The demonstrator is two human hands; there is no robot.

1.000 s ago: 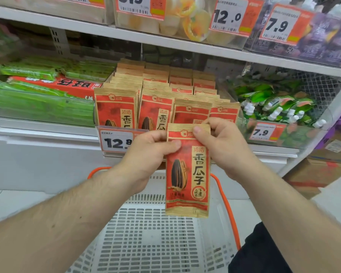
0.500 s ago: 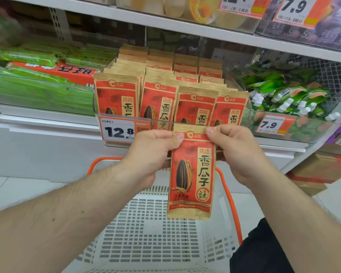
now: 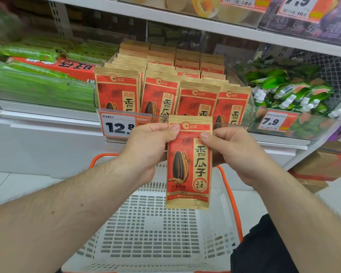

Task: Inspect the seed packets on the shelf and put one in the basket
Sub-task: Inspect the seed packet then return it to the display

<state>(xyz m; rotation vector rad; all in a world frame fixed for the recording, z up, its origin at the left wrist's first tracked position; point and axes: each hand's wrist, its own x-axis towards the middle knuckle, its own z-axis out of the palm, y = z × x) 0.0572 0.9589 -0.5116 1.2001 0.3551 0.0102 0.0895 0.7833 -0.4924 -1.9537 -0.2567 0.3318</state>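
Above basket [image 3: 150, 229]: seed packet [image 3: 187, 174] (pinched).

Held seed packet [image 3: 188, 164]: "洽洽 香瓜子". Near-left price tag [image 3: 118, 125]: "12.8". Right price tag [image 3: 272, 121]: "7.9". Far-right upper tag [image 3: 298, 5]: "7.9".

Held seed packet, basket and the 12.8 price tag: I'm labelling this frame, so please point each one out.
held seed packet [image 3: 187, 170], head view, on the printed front below both thumbs.
basket [image 3: 154, 233], head view, on its bare white slotted floor.
12.8 price tag [image 3: 117, 126], head view, on the printed digits.
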